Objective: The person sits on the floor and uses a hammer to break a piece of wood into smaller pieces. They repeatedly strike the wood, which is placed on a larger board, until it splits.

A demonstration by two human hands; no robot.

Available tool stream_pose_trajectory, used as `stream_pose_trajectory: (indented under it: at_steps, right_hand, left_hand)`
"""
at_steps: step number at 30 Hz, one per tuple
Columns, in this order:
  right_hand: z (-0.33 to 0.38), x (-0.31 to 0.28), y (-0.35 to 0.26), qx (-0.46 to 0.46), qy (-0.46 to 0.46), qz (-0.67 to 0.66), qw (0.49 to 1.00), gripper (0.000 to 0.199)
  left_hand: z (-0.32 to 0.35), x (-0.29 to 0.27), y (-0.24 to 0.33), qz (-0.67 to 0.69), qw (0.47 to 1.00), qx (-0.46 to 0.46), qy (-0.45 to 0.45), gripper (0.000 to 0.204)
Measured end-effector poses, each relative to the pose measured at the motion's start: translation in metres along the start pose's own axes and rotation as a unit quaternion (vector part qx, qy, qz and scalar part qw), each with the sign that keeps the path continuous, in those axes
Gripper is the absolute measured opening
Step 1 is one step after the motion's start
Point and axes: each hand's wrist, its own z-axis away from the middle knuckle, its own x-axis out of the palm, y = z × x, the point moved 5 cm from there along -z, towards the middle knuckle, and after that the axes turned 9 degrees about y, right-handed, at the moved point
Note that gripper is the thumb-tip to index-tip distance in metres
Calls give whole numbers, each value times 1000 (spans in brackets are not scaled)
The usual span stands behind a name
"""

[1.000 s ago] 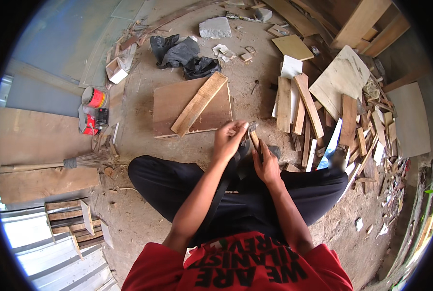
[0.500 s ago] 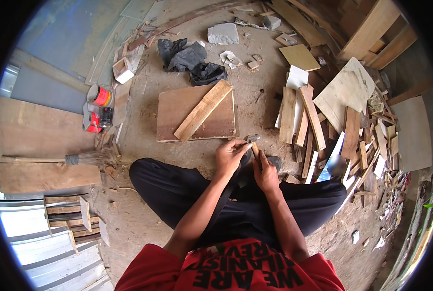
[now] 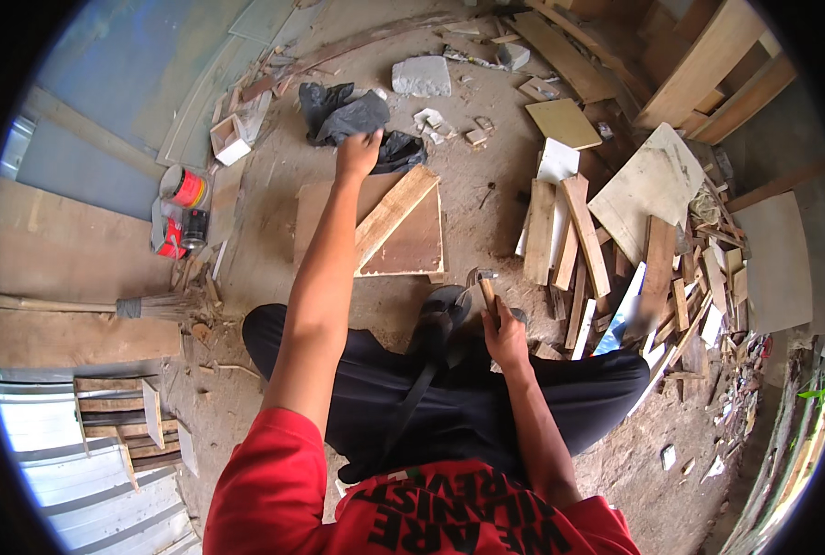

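Note:
My right hand (image 3: 507, 338) is wrapped round the wooden handle of a hammer (image 3: 486, 289), its metal head up, in front of my crossed legs. My left arm stretches forward over a low brown wooden box (image 3: 408, 242). At its end my left hand (image 3: 358, 155) is closed, with anything in its fingers too small or hidden to make out. It hovers by a crumpled black plastic bag (image 3: 350, 118) beyond the box; whether they touch I cannot tell. A narrow plank (image 3: 397, 213) lies slantwise on the box top, partly behind my forearm.
A pile of wood offcuts (image 3: 584, 231) spreads on the right. At the left stand tins (image 3: 183, 187), an open small white box (image 3: 230, 139) and a lying broom (image 3: 144, 306). A pale stone block (image 3: 422, 76) sits at the back.
My left hand has left the hammer head and reached forward and left over the box, to the black bag. My right hand keeps the hammer in nearly the same place.

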Motion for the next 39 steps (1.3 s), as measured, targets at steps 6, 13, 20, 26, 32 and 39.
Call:
stream_pose_trajectory:
  at_steps: [6, 13, 20, 26, 32, 39]
  right_hand:
    - [-1, 4, 19, 52, 10, -3, 999, 41]
    - [14, 10, 31, 49, 7, -14, 999, 39]
    - [5, 2, -5, 115, 26, -139, 983, 34]
    - [-1, -6, -21, 75, 68, -97, 990, 36]
    - [-26, -12, -56, 54, 78, -127, 987, 39]
    - [-39, 9, -54, -23, 93, -136, 986, 34]
  left_hand:
    - [124, 34, -12, 11, 996, 88, 9, 65]
    - [191, 27, -16, -5, 991, 126, 37, 57]
    - [215, 17, -15, 10, 975, 217, -44, 58]
    - [214, 34, 27, -10, 972, 236, 20, 65]
    - [213, 52, 19, -31, 962, 268, 53, 70]
    - [215, 42, 33, -48, 957, 279, 57, 65]
